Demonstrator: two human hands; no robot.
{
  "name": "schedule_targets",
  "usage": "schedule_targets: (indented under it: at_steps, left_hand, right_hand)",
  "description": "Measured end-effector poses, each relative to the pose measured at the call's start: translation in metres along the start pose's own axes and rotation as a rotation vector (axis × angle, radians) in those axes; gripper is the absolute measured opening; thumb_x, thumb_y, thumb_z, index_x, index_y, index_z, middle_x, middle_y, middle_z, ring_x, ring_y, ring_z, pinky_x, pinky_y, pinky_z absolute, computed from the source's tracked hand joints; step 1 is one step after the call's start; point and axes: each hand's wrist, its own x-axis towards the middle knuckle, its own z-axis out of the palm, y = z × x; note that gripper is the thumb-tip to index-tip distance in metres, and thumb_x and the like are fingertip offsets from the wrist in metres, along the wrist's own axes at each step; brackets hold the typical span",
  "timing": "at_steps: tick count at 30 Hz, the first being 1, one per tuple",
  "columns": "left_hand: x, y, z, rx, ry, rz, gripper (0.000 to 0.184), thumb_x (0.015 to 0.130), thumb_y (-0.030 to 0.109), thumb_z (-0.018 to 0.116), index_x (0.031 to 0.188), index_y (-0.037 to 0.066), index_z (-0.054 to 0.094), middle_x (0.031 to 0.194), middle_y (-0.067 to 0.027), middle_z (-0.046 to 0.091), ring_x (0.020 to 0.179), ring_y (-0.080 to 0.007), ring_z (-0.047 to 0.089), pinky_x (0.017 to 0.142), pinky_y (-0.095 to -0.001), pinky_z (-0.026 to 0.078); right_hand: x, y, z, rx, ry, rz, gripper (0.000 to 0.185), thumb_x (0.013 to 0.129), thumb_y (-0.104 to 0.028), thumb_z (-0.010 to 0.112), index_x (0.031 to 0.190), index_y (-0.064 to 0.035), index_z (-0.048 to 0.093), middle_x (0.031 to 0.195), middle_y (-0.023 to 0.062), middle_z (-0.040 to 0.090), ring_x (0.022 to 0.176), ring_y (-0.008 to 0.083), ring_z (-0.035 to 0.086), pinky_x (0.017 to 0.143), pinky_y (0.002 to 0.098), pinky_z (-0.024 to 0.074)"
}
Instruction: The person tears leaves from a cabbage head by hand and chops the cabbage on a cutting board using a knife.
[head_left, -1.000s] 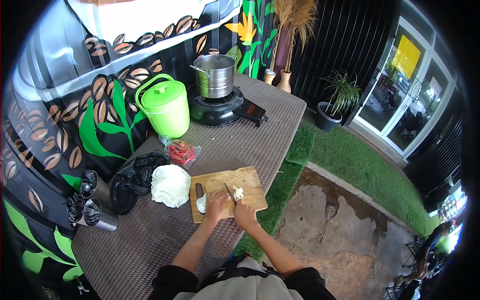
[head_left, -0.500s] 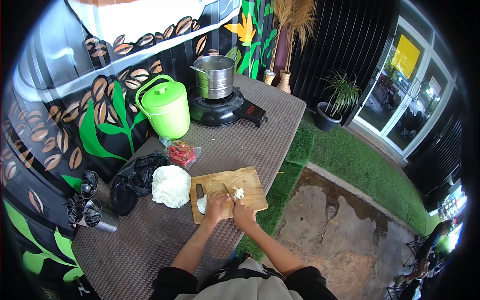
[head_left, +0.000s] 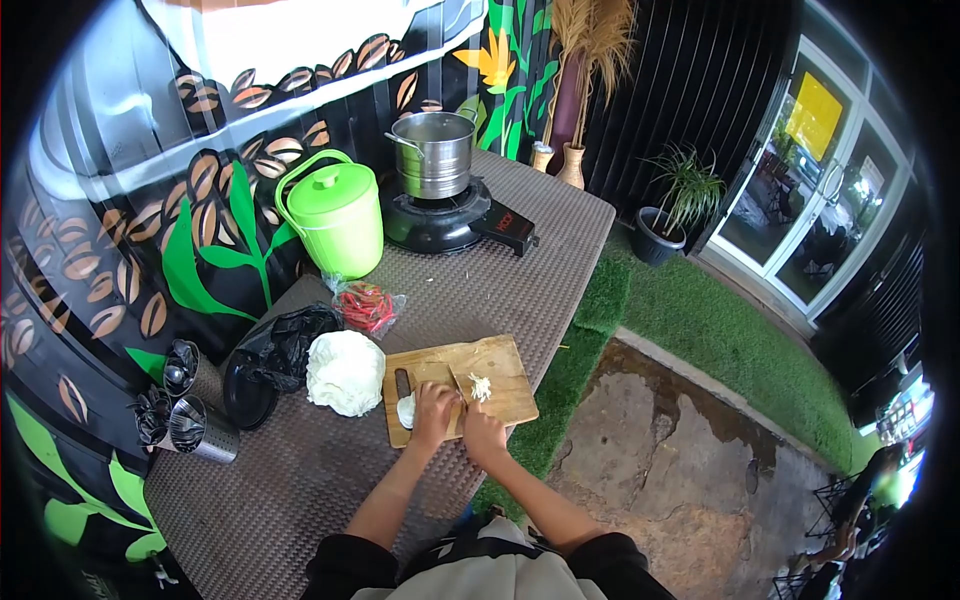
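A wooden cutting board (head_left: 505, 362) lies on the table in front of me. My right hand (head_left: 484, 434) grips a knife (head_left: 457, 379) by its handle, with the blade lying across the board. Just left of it, my left hand (head_left: 432, 410) presses down with curled fingers; whatever they hold is hidden. A white vegetable piece (head_left: 406, 411) sits against the left hand, near the board's handle slot. Pale thin shreds (head_left: 480, 387) form a small pile right of the blade. Beside the board's left edge rests a pale cabbage-like head (head_left: 345, 373).
Behind the board are a clear bag of red chilies (head_left: 368, 308), a black plastic bag (head_left: 295, 345) and a lime-green lidded bucket (head_left: 335, 220). A steel pot (head_left: 432, 155) stands on a portable stove (head_left: 435, 220). Metal utensil holders (head_left: 205, 432) are at left. The table edge (head_left: 580, 300) runs along the right.
The view has shifted very slightly. Both hands stay at nearly the same place on the board, the knife still in my right hand.
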Motion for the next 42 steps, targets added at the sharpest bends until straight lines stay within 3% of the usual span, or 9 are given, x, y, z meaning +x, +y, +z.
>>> schedule_targets:
  at_steps: [13, 21, 23, 27, 32, 36, 38, 40, 42]
  left_hand:
    - [-0.001, 0.000, -0.003, -0.043, 0.023, 0.017, 0.008, 0.073, 0.000, 0.062, 0.080, 0.002, 0.066, 0.084, -0.0105, 0.065, 0.088, -0.0303, 0.055, 0.080, -0.0418, 0.044]
    - [-0.002, -0.004, -0.001, -0.047, -0.052, -0.017, 0.008, 0.074, 0.000, 0.061, 0.080, 0.001, 0.066, 0.083, -0.0111, 0.065, 0.092, -0.0283, 0.058, 0.103, -0.0470, 0.036]
    - [-0.003, -0.005, 0.000, -0.069, -0.030, -0.020, 0.007, 0.075, 0.001, 0.061, 0.080, 0.001, 0.066, 0.083, -0.0108, 0.065, 0.090, -0.0286, 0.058, 0.104, -0.0474, 0.036]
    - [-0.005, -0.010, 0.005, -0.083, 0.016, -0.002, 0.005, 0.077, 0.003, 0.062, 0.078, 0.001, 0.066, 0.083, -0.0102, 0.065, 0.087, -0.0289, 0.059, 0.106, -0.0476, 0.033]
    - [-0.005, -0.003, 0.002, -0.060, -0.002, -0.030, 0.005, 0.076, 0.005, 0.063, 0.076, 0.000, 0.066, 0.084, -0.0106, 0.066, 0.085, -0.0281, 0.059, 0.108, -0.0472, 0.031]
    - [-0.006, -0.005, 0.000, -0.132, -0.010, -0.077, 0.007, 0.076, 0.006, 0.064, 0.077, -0.001, 0.066, 0.084, -0.0112, 0.066, 0.085, -0.0281, 0.059, 0.109, -0.0473, 0.031]
    - [-0.005, -0.006, 0.000, -0.136, 0.004, -0.066, 0.008, 0.077, 0.006, 0.064, 0.077, -0.001, 0.066, 0.084, -0.0118, 0.066, 0.085, -0.0282, 0.059, 0.109, -0.0471, 0.031]
    - [-0.007, -0.007, -0.001, -0.139, 0.009, -0.052, 0.008, 0.077, 0.007, 0.064, 0.077, -0.001, 0.066, 0.084, -0.0123, 0.066, 0.085, -0.0284, 0.059, 0.109, -0.0470, 0.031]
    - [-0.006, -0.005, -0.001, -0.113, 0.005, -0.030, 0.008, 0.077, 0.006, 0.064, 0.077, -0.002, 0.066, 0.083, -0.0133, 0.066, 0.086, -0.0290, 0.059, 0.109, -0.0468, 0.031]
  right_hand:
    - [-0.011, -0.002, -0.002, -0.001, -0.047, 0.039, 0.021, 0.089, -0.018, 0.047, 0.098, 0.0006, 0.046, 0.069, 0.0179, 0.066, 0.063, 0.0343, 0.068, 0.055, 0.0418, 0.0552]
    - [-0.010, 0.003, -0.011, -0.025, -0.046, -0.043, 0.021, 0.088, -0.017, 0.047, 0.099, 0.0006, 0.047, 0.066, 0.0167, 0.066, 0.063, 0.0316, 0.068, 0.054, 0.0408, 0.0555]
    - [-0.019, -0.001, -0.009, 0.018, -0.088, 0.017, 0.021, 0.089, -0.017, 0.045, 0.100, 0.0006, 0.046, 0.071, 0.0200, 0.066, 0.066, 0.0373, 0.067, 0.062, 0.0473, 0.0540]
    - [-0.009, -0.005, -0.006, 0.061, -0.113, 0.095, 0.022, 0.089, -0.017, 0.046, 0.101, 0.0014, 0.046, 0.071, 0.0185, 0.066, 0.065, 0.0373, 0.067, 0.064, 0.0471, 0.0539]
    - [0.013, 0.008, -0.025, 0.013, -0.198, -0.070, 0.024, 0.089, -0.018, 0.047, 0.101, 0.0024, 0.046, 0.078, 0.0221, 0.066, 0.073, 0.0374, 0.067, 0.066, 0.0465, 0.0541]
    - [-0.007, 0.004, -0.014, -0.012, -0.210, -0.036, 0.024, 0.090, -0.019, 0.046, 0.100, 0.0021, 0.046, 0.081, 0.0244, 0.066, 0.078, 0.0382, 0.067, 0.067, 0.0466, 0.0540]
    - [-0.017, -0.003, -0.002, 0.090, -0.082, 0.100, 0.023, 0.090, -0.019, 0.046, 0.100, 0.0020, 0.046, 0.080, 0.0245, 0.066, 0.077, 0.0384, 0.067, 0.068, 0.0471, 0.0539]
    - [-0.019, -0.008, -0.006, 0.010, -0.005, 0.041, 0.022, 0.089, -0.018, 0.046, 0.099, 0.0020, 0.047, 0.079, 0.0250, 0.065, 0.077, 0.0384, 0.067, 0.067, 0.0482, 0.0540]
    - [-0.008, -0.008, -0.012, 0.085, -0.165, 0.086, 0.023, 0.088, -0.018, 0.047, 0.099, 0.0025, 0.047, 0.079, 0.0249, 0.065, 0.078, 0.0381, 0.067, 0.069, 0.0489, 0.0538]
